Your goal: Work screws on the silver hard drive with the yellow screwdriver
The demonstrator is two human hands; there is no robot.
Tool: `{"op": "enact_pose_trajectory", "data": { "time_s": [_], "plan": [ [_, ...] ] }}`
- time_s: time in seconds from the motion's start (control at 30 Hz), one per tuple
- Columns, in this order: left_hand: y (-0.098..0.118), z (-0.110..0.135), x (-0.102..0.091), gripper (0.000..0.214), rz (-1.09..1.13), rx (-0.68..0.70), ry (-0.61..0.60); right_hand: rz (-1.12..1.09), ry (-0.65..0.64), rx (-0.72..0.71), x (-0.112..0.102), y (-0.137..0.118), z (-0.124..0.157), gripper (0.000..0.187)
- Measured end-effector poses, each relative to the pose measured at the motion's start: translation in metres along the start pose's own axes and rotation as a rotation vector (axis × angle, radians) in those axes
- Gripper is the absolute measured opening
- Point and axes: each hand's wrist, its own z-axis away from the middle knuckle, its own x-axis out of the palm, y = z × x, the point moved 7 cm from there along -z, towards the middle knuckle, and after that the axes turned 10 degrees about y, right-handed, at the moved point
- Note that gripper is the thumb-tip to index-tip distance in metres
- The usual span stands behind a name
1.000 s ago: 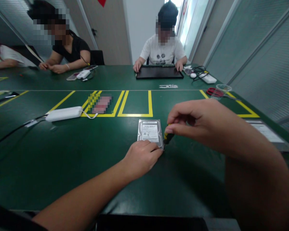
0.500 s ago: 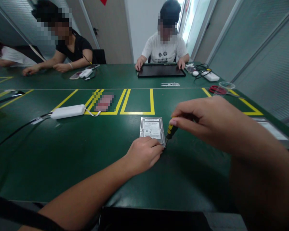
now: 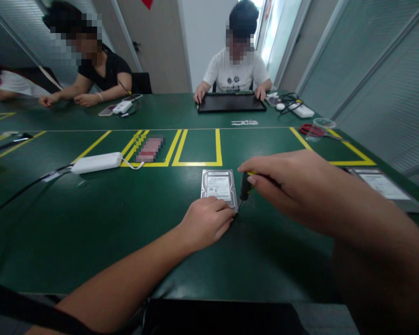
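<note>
A silver hard drive (image 3: 219,185) with a white label lies flat on the green table (image 3: 125,223). My left hand (image 3: 207,223) is closed over its near end, fingers together at the near right corner, hiding that part of the drive. In my right hand (image 3: 289,186) is a screwdriver (image 3: 245,187) with a black and yellow handle, gripped near the top. It slants a little, its thin shaft pointing down at the drive's near right corner beside my left fingertips. Whether the tip sits in a screw is too small to tell.
A white power bank (image 3: 97,163) with a cable lies left, by a pinkish phone (image 3: 150,150). Yellow tape (image 3: 197,164) marks the table. Scissors (image 3: 312,130) with red handles lie far right, above a silver-edged panel (image 3: 384,184). Opposite, a person holds a black panel (image 3: 232,102).
My right hand has lowered slightly and turned, so the screwdriver's handle shows more black. My left hand stays on the hard drive. The whole view has shifted slightly.
</note>
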Motion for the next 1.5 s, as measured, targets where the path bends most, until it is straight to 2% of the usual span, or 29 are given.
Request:
{"op": "enact_pose_trajectory", "data": {
  "time_s": [0.13,0.43,0.67,0.77,0.93,1.1,1.3,1.5],
  "plan": [
    [0.0,-0.001,-0.001,0.019,0.003,0.008,0.009,0.044,-0.088,0.02,0.005,0.002,0.001,0.014],
    [-0.001,0.0,-0.002,0.02,0.021,0.012,0.026,0.01,-0.051,0.008,0.003,-0.005,-0.007,0.021],
    [-0.001,0.0,0.0,0.019,0.011,0.026,0.028,0.011,0.043,0.046,-0.003,0.001,-0.001,0.015],
    [-0.001,0.0,0.0,0.02,0.009,0.025,0.027,-0.009,0.036,0.072,-0.003,0.004,0.001,0.016],
    [-0.001,-0.001,0.0,0.018,0.016,0.023,0.025,-0.083,0.034,0.034,-0.003,0.0,-0.003,0.013],
    [0.0,-0.003,-0.002,0.019,0.032,0.019,0.033,-0.041,0.049,0.029,0.0,0.002,-0.007,0.016],
    [-0.002,-0.002,0.0,0.019,0.042,0.013,0.007,-0.064,0.115,0.132,-0.001,0.013,-0.005,0.013],
    [-0.002,-0.002,0.0,0.019,0.03,0.023,0.019,-0.048,0.086,0.064,-0.002,0.008,-0.005,0.015]
  ]
}}
